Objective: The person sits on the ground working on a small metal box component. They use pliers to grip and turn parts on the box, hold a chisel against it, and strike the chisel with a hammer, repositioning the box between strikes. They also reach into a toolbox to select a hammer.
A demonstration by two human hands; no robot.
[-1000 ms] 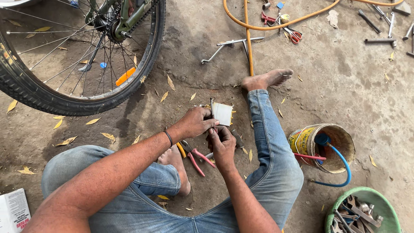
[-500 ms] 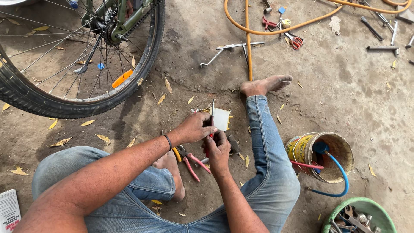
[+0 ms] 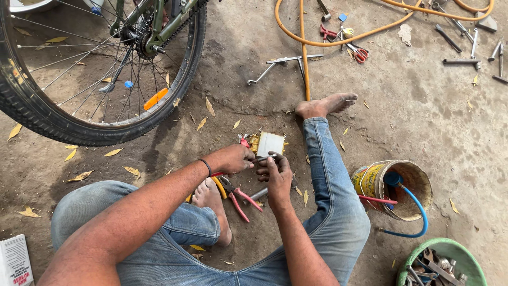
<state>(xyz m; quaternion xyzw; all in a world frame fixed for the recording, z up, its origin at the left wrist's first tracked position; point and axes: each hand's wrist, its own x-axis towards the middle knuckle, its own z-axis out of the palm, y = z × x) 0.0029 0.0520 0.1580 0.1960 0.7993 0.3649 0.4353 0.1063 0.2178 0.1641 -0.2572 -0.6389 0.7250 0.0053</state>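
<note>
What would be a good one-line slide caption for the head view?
Seated on dirt ground, left hand and right hand grip a small metal part beside a bicycle wheel.

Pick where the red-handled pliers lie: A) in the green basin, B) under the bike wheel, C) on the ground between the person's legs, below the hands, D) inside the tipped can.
C: the pliers lie on the ground by the bent foot, just below both hands.
</note>
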